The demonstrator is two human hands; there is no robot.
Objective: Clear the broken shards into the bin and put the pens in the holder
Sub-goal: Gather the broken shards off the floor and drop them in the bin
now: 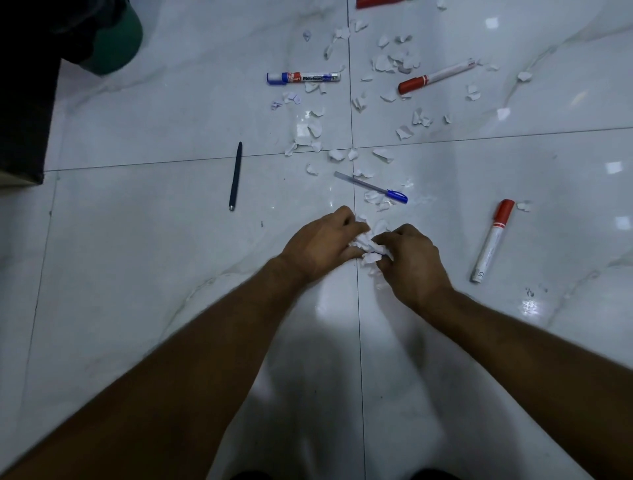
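Note:
White broken shards lie scattered over the glossy tiled floor, thickest toward the far middle. My left hand and my right hand are pressed together low on the floor, both closed around a small heap of shards. Loose pens lie around: a black pen to the left, a blue ballpoint just beyond my hands, a blue whiteboard marker, a red marker farther off, and another red marker at the right.
A dark box-like object stands at the far left with a green rounded thing beside it. A red object peeks in at the top edge. No holder is visible.

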